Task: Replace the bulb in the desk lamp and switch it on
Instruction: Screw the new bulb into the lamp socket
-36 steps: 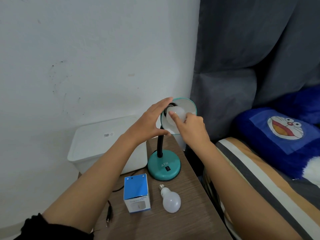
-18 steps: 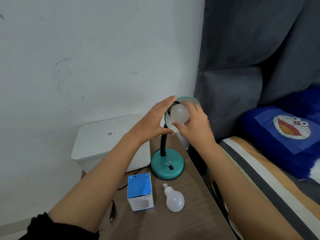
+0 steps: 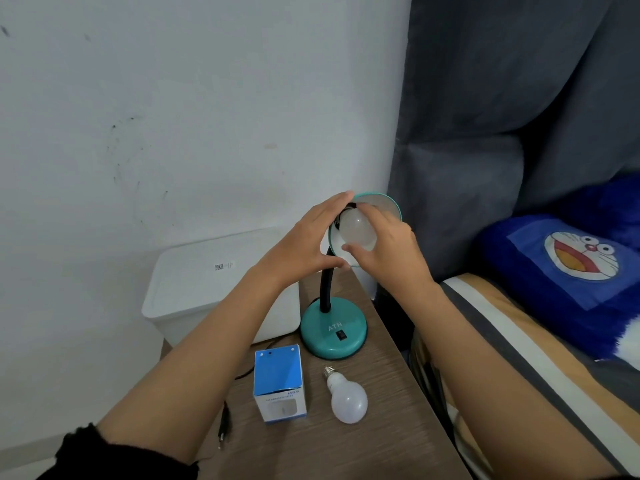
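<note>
Our left hand (image 3: 304, 244) cups the teal lamp shade (image 3: 388, 202), fingers together. Right hand (image 3: 388, 251) fingers pinch the bulb (image 3: 355, 228) in the socket. Spare bulb (image 3: 348, 398) lies at six o'clock. We should twist gently, straight.

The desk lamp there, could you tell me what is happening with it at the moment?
A person is working on the teal desk lamp. The left hand steadies the shade, and the right hand grips the bulb at the socket. A second bulb and a blue box lie on the table; the plug lies loose there.
</note>
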Tool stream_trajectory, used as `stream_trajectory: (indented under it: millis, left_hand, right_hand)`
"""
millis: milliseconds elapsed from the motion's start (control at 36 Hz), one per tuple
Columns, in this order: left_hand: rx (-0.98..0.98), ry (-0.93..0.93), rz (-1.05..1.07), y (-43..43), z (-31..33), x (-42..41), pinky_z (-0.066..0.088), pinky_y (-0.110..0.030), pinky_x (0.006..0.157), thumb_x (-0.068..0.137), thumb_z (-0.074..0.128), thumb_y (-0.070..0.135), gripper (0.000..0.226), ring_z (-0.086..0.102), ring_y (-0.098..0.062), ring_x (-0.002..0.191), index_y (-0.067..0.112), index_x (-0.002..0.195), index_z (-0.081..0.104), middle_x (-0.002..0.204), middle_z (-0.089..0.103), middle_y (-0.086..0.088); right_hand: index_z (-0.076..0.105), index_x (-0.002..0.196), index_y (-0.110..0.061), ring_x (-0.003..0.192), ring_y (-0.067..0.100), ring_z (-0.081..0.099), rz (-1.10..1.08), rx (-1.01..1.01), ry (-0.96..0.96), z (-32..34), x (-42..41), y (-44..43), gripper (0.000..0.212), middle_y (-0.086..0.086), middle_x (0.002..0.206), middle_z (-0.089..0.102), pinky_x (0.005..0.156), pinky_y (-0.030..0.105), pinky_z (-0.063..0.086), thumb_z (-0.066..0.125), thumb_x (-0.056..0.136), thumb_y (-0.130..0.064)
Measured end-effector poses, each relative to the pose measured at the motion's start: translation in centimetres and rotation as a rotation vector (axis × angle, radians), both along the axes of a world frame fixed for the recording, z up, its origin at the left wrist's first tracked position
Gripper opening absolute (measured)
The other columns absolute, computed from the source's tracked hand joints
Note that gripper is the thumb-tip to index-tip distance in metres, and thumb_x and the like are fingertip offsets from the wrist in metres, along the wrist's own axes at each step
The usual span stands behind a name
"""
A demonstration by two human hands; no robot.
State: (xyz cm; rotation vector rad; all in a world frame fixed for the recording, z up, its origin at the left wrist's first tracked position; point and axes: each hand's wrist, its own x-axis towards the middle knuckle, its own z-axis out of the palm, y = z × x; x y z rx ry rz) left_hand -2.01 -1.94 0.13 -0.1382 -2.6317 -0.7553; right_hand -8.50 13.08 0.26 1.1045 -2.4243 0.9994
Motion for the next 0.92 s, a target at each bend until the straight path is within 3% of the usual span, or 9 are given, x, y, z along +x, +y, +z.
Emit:
stream_trajectory:
  millis: [167, 361, 556, 722, 917]
  left_hand:
    - [-0.002, -0.009, -0.001, 0.07, 0.02, -0.03, 0.010, 0.005, 0.102, 0.068, 0.082, 0.021, 0.103, 0.017, 0.010, 0.130, 0.027, 0.147, 0.017, 0.153, 0.024, 0.011]
    - [-0.012, -0.024, 0.002, -0.01, 0.04, -0.22, 0.010, 0.005, 0.102, 0.068, 0.082, 0.022, 0.104, 0.017, 0.008, 0.132, 0.030, 0.147, 0.015, 0.154, 0.023, 0.011]
    - [-0.034, -0.034, 0.005, -0.03, 0.14, -0.05, 0.008, 0.007, 0.100, 0.069, 0.081, 0.024, 0.104, 0.015, 0.012, 0.130, 0.030, 0.147, 0.013, 0.154, 0.021, 0.012]
    - [-0.038, -0.048, 0.004, 0.04, 0.17, 0.09, 0.006, 0.008, 0.099, 0.072, 0.080, 0.022, 0.103, 0.013, 0.012, 0.129, 0.030, 0.148, 0.011, 0.155, 0.018, 0.012]
    - [-0.044, -0.059, 0.025, 0.40, 0.28, -0.02, 0.005, 0.009, 0.098, 0.072, 0.079, 0.021, 0.103, 0.014, 0.010, 0.130, 0.028, 0.148, 0.010, 0.155, 0.018, 0.010]
  right_hand:
    - [0.049, 0.129, -0.009, 0.109, 0.031, 0.059, -0.027, -0.009, -0.004, 0.05, 0.10, -0.22, 0.063, 0.008, 0.126, 0.060, 0.088, 0.040, 0.048, 0.074, 0.074, -0.026]
    - [0.056, 0.124, -0.013, 0.110, 0.024, 0.060, -0.047, -0.160, -0.123, 0.02, 0.28, -0.36, 0.063, 0.006, 0.119, 0.066, 0.096, 0.035, 0.046, 0.080, 0.067, -0.020]
    - [0.054, 0.126, -0.014, 0.116, 0.021, 0.055, -0.008, -0.174, -0.164, -0.14, -0.49, -0.39, 0.067, 0.005, 0.126, 0.061, 0.095, 0.027, 0.044, 0.081, 0.066, -0.018]
    - [0.052, 0.128, -0.016, 0.116, 0.023, 0.054, 0.021, -0.154, -0.135, -0.59, -0.49, -0.15, 0.064, 0.006, 0.128, 0.058, 0.096, 0.041, 0.048, 0.077, 0.069, -0.020]
    - [0.054, 0.125, -0.016, 0.114, 0.019, 0.055, 0.010, -0.195, -0.189, -0.22, -0.45, -0.18, 0.062, 0.004, 0.124, 0.061, 0.093, 0.033, 0.049, 0.076, 0.067, -0.016]
